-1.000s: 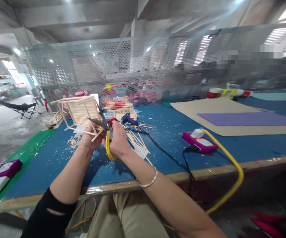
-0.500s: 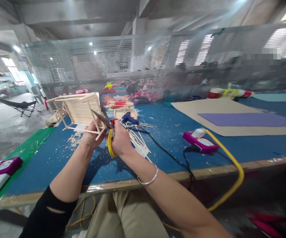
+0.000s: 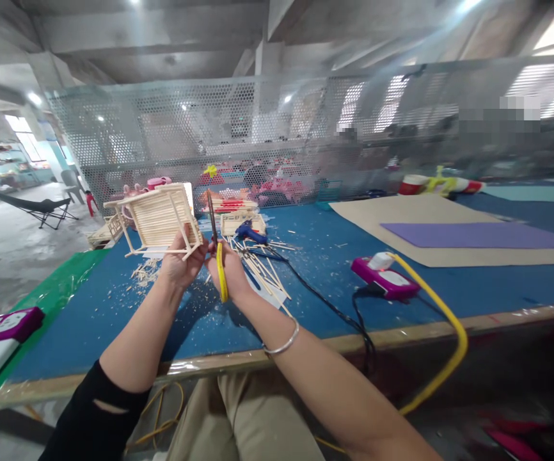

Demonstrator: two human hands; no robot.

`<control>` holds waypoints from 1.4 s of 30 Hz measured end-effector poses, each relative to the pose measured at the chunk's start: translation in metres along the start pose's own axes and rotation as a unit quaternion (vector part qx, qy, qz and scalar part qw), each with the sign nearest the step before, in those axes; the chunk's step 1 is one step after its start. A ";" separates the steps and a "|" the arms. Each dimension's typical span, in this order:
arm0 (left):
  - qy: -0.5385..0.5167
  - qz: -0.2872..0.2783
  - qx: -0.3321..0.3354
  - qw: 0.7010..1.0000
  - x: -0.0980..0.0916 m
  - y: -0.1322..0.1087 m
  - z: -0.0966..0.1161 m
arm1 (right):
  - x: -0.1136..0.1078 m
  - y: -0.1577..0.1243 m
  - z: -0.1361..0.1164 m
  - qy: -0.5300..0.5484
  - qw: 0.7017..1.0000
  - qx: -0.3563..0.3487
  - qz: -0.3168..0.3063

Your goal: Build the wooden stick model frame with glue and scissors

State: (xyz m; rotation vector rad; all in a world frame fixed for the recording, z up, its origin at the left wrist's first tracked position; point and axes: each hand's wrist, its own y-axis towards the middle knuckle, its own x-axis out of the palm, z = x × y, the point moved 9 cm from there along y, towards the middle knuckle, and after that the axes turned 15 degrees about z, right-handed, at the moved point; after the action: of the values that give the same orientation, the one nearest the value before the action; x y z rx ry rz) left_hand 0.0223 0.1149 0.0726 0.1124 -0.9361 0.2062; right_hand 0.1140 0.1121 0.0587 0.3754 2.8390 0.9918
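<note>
Two hands (image 3: 181, 264) hold a stick frame (image 3: 156, 223) and scissors (image 3: 220, 257), loose sticks (image 3: 266, 270) and perhaps a glue gun (image 3: 252, 233) nearby.

The desk (image 3: 322, 304) presents a blue surface, littered with pale wood scraps (image 3: 145, 272) and loose sticks (image 3: 263, 267). A beige sheet (image 3: 402, 208) lies toward the right; a purple power socket (image 3: 392, 286) sits near the front edge.

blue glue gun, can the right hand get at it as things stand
Probably not freely: the glue gun lies close beyond the right hand with no obvious barrier, but that hand holds the yellow-handled scissors.
</note>
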 end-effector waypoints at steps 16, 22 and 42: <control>0.021 -0.008 0.006 1.000 -0.001 0.003 0.001 | -0.012 0.002 -0.035 -0.231 0.960 -0.161 -0.020; 0.009 -0.009 0.000 1.000 -0.002 0.002 -0.002 | -0.012 0.000 -0.037 -0.232 0.958 -0.169 -0.022; 0.026 -0.033 0.026 0.999 0.002 -0.001 0.005 | -0.009 -0.008 -0.024 -0.146 0.982 -0.117 -0.026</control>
State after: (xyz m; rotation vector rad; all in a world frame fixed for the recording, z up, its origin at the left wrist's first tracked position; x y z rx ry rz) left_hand 0.0200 0.1138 0.0774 0.1847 -0.8741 0.1718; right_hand 0.1168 0.0893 0.0727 0.3828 2.4290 1.1396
